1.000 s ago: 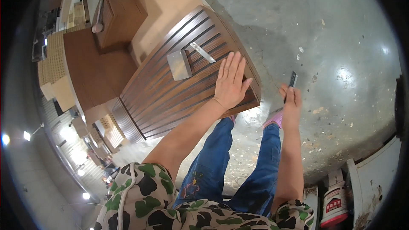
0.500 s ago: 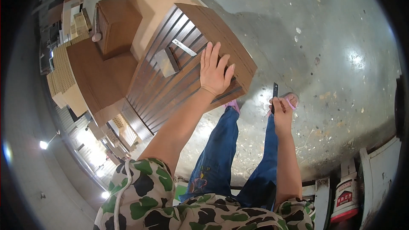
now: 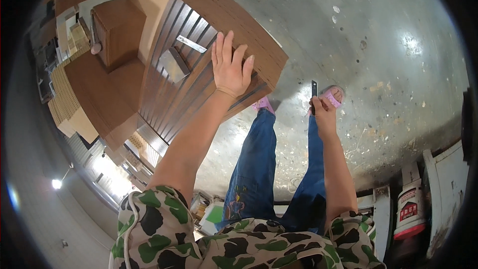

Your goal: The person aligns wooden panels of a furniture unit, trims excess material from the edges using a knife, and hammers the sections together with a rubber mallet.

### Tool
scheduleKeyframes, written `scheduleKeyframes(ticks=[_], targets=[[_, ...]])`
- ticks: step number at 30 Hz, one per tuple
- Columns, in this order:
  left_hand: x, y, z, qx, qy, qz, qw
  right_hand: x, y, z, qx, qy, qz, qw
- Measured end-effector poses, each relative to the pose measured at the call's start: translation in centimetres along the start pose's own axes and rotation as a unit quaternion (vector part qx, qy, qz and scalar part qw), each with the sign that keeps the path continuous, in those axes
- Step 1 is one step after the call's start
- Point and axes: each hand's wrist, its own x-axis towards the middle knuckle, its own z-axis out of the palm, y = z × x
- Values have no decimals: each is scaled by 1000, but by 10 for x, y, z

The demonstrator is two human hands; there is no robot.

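Observation:
My left hand (image 3: pixel 232 72) lies flat with its fingers spread on the right edge of a stack of brown grooved boards (image 3: pixel 199 87). It holds nothing. Just left of its fingertips, a short silvery strip (image 3: pixel 191 44) rests on the top board. Beside that strip sits a small block (image 3: pixel 174 65) with a pale, shiny top and a dark side. Out over the floor, my right hand (image 3: pixel 324 114) is closed around a slim, flat black tool (image 3: pixel 314 88). The tool points away from me, and a small hole shows near its far end; my fingers cover the rest.
Brown box-like stacks (image 3: pixel 119 32) stand left of the boards, with a round-headed mallet (image 3: pixel 95 47) against one. Pale perforated pieces (image 3: pixel 69 97) are piled farther left. A white bucket with a red base (image 3: pixel 411 211) stands at the lower right on the speckled concrete floor (image 3: pixel 378 119).
The whole view has shifted, so the boards now appear farther left and higher. My left hand stays on the board edge, and my right hand still grips the black tool, now more upright.

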Motion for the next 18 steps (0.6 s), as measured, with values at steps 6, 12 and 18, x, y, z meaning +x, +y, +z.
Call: scheduleKeyframes(ticks=[6,12,18], targets=[[0,1,1,6,2,15,1000,7,22,1,-49,-18,-5,999],[-3,-2,7,1,18,33,999,35,45,12,-25,16,9,1000],[-6,-8,11,1,18,42,999,51,54,17,25,42,-48,998]])
